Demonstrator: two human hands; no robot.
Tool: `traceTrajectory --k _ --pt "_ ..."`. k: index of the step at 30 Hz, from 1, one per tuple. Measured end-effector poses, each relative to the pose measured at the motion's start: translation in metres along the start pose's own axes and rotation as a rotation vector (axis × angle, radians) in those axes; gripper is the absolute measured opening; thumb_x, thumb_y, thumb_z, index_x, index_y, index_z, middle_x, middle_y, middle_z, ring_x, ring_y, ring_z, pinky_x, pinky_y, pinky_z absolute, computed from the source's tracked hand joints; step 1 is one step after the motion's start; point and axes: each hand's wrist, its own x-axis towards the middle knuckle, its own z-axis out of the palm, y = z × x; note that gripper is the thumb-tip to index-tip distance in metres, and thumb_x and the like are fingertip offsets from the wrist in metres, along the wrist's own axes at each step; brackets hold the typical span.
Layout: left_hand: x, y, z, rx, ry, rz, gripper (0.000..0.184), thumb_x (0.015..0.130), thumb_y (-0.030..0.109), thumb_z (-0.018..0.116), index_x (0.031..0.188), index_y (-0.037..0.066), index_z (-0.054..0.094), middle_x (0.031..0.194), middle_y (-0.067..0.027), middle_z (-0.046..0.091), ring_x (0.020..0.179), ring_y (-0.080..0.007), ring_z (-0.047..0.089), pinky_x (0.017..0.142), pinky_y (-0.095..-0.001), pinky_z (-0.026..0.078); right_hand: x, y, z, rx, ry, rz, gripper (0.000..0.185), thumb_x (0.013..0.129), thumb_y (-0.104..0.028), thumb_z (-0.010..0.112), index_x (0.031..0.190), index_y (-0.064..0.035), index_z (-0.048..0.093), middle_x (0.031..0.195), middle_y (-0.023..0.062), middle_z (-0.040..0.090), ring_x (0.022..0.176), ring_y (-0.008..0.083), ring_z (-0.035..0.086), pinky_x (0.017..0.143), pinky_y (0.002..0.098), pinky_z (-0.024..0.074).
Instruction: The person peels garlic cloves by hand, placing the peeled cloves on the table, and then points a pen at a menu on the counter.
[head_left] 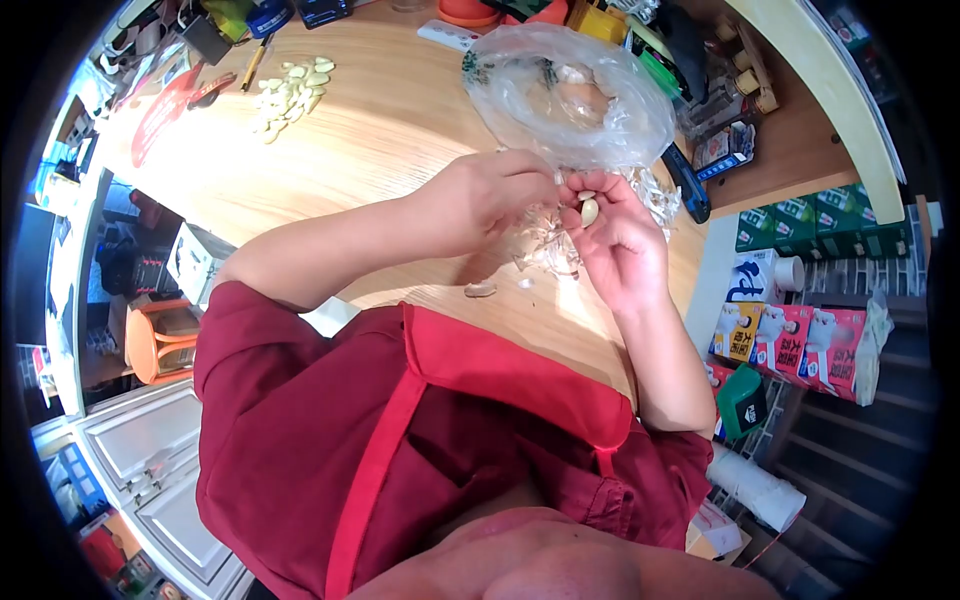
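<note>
At one o'clock, the bare left hand's [487,197] blurred fingertips left their grip unclear; the crinkled, translucent plastic bag [508,75] veiled its brownish, rounded contents [582,92]. At twelve, the top edge cropped a glossy orange-red object [470,12].

Fingers [610,186] holding garlic clove [590,213], peeled cloves [291,97]

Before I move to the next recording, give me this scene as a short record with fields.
Left hand: fingertips close to the right hand's; anything pinched is hidden
Right hand: palm up, holding a pale garlic clove
Garlic skins: scattered on the wooden table
Peeled garlic cloves: grouped on the table's left side
Clear plastic bag: beyond the hands
Clothing: red apron, maroon shirt
</note>
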Motion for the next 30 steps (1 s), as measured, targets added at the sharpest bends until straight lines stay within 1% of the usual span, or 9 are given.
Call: traceTrajectory --k 1,4,7,10,13,16,19,28,30 --pt "-0.001 0.002 0.001 -0.097 -0.008 -0.109 0.038 0.064 -0.002 0.062 0.099 0.013 0.06 0.097 -0.0046 0.057 0.09 -0.0215 0.058 0.071 -0.0323 0.046 -0.001 0.001 0.001 -0.018 -0.008 -0.01 0.043 0.065 0.013 0.038 0.105 0.0022 0.049 0.105 0.0127 0.052 0.095 0.021 0.051 0.081 0.0292 0.0398" --pt "0.003 0.004 0.005 -0.026 0.139 0.009 0.037 0.067 0.003 0.065 0.103 0.013 0.059 0.097 -0.0059 0.056 0.085 -0.0223 0.057 0.07 -0.0339 0.047 -0.005 -0.001 0.012 -0.045 0.007 0.041 0.043 0.066 0.015 0.04 0.106 0.0019 0.049 0.103 0.0115 0.053 0.097 0.0195 0.052 0.08 0.0278 0.0405" --pt "0.005 0.007 -0.002 0.095 0.089 0.241 0.041 0.068 0.004 0.069 0.108 0.01 0.058 0.103 -0.0095 0.053 0.088 -0.0252 0.055 0.071 -0.0339 0.045 -0.004 0.003 0.0 -0.034 -0.112 0.08 0.041 0.069 0.016 0.04 0.107 0.0021 0.05 0.105 0.0115 0.054 0.099 0.0183 0.053 0.081 0.0273 0.042" --pt "0.004 0.006 -0.001 0.162 0.037 0.314 0.046 0.065 0.008 0.073 0.109 0.011 0.059 0.103 -0.0084 0.052 0.085 -0.0239 0.054 0.07 -0.0332 0.045 -0.005 0.006 0.004 -0.053 -0.07 0.115 0.037 0.072 0.014 0.041 0.107 0.0024 0.05 0.106 0.0115 0.055 0.099 0.0178 0.054 0.084 0.0285 0.0434" --pt "0.003 0.005 0.0 0.159 0.058 0.319 0.044 0.064 0.008 0.073 0.107 0.01 0.061 0.101 -0.008 0.053 0.085 -0.0225 0.054 0.071 -0.0333 0.045 -0.006 0.007 0.005 -0.097 -0.04 0.138 0.041 0.072 0.014 0.039 0.11 0.0033 0.049 0.108 0.0118 0.055 0.101 0.0186 0.054 0.089 0.0313 0.0428" --pt "0.004 0.003 0.001 0.21 0.067 0.366 0.04 0.064 0.008 0.07 0.104 0.009 0.062 0.099 -0.0077 0.054 0.083 -0.0223 0.055 0.07 -0.0338 0.046 -0.008 0.004 0.011 -0.09 -0.091 0.162 0.047 0.071 0.014 0.038 0.116 0.0041 0.047 0.109 0.012 0.054 0.103 0.019 0.054 0.092 0.0332 0.0415" --pt "0.004 0.003 0.0 0.21 0.07 0.377 0.042 0.065 0.006 0.067 0.106 0.007 0.061 0.097 -0.0073 0.056 0.082 -0.0229 0.055 0.07 -0.0339 0.046 -0.009 0.008 0.011 -0.104 -0.046 0.147 0.05 0.07 0.014 0.036 0.119 0.0048 0.045 0.111 0.0124 0.054 0.104 0.0191 0.053 0.094 0.0342 0.0404" --pt "0.003 0.0 -0.002 0.23 0.016 0.496 0.033 0.072 0.011 0.059 0.105 0.006 0.06 0.099 -0.0078 0.058 0.082 -0.0238 0.057 0.068 -0.0319 0.048 -0.01 0.008 0.013 -0.158 -0.054 0.202 0.051 0.072 0.011 0.038 0.122 0.005 0.044 0.113 0.0119 0.054 0.105 0.018 0.053 0.091 0.0302 0.0414" --pt "0.004 -0.002 -0.005 0.153 -0.013 0.479 0.034 0.07 0.009 0.06 0.104 0.006 0.06 0.098 -0.008 0.059 0.082 -0.0247 0.058 0.068 -0.0326 0.048 -0.008 0.008 0.014 -0.149 -0.058 0.225 0.051 0.073 0.01 0.04 0.123 0.0045 0.043 0.113 0.0127 0.054 0.105 0.018 0.053 0.09 0.0305 0.0424"
